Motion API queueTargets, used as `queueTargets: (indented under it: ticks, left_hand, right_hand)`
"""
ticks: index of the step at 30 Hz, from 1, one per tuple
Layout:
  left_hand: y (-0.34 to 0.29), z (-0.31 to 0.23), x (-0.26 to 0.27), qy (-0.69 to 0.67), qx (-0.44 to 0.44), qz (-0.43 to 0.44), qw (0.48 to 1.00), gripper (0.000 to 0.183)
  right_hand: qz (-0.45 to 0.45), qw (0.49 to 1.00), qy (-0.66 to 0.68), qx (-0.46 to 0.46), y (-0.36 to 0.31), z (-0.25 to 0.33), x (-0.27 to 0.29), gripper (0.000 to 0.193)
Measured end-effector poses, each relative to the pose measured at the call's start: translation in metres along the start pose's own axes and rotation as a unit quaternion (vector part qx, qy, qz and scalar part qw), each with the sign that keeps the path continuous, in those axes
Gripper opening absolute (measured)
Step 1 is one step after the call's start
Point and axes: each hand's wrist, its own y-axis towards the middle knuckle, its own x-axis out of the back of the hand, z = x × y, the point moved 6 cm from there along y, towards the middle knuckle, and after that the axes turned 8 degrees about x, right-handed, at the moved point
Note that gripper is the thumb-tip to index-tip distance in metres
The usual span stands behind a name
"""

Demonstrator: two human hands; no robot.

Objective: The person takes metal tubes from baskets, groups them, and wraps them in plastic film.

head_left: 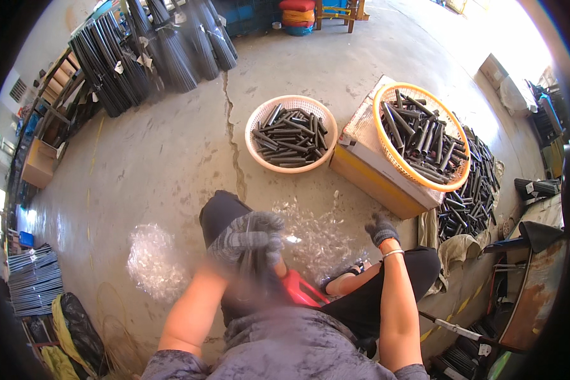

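2 baskets [291, 101] ahead — cardboard box [367, 164] under 1.

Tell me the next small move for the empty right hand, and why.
Probably reach the right hand up to the orange basket of black tubes for another piece. It hovers free above the knee, nearest that basket, while the left hand already has its grip around a blurred dark bundle over the lap.

left hand [247, 239]: gloved, blurred, gripping dark tubes [254, 269] | right hand [381, 228]: gloved, apart | white basket [291, 133] at 12 o'clock | orange basket [421, 136] at 2 o'clock
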Motion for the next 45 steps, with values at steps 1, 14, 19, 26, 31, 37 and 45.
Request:
queueTargets:
  ticks: [1,14,19,26,31,37,45]
  left_hand:
    - [-0.001,0.004,0.002,0.018,0.014,-0.015,1.0,0.037]
    - [0.015,0.015,-0.024,-0.016,0.073,0.045,0.996,0.038]
    - [0.017,0.016,-0.018,-0.05,0.037,0.047,0.997,0.036]
    - [0.022,0.019,-0.025,0.008,0.05,0.03,0.998,0.036]
    - [0.011,0.004,-0.037,-0.002,0.052,0.092,0.994,0.044]
    - [0.01,0.018,-0.004,0.02,0.03,0.026,0.999,0.04]
    - [0.011,0.017,-0.015,0.004,0.025,0.045,0.999,0.039]
  right_hand:
    - [0.013,0.985,0.17,-0.036,0.003,0.033,0.024,0.047]
    - [0.192,0.815,0.545,-0.033,-0.025,0.15,0.029,0.026]
    - [0.279,0.953,-0.051,-0.103,-0.007,0.017,-0.024,0.04]
    - [0.169,0.667,0.72,0.086,-0.039,0.227,0.107,0.043]
    - [0.145,0.779,0.593,0.141,-0.034,0.209,0.052,0.025]
    - [0.14,0.951,0.253,-0.107,-0.009,0.015,-0.057,0.029]
    - [0.16,0.73,0.657,0.096,-0.03,0.22,0.114,0.043]
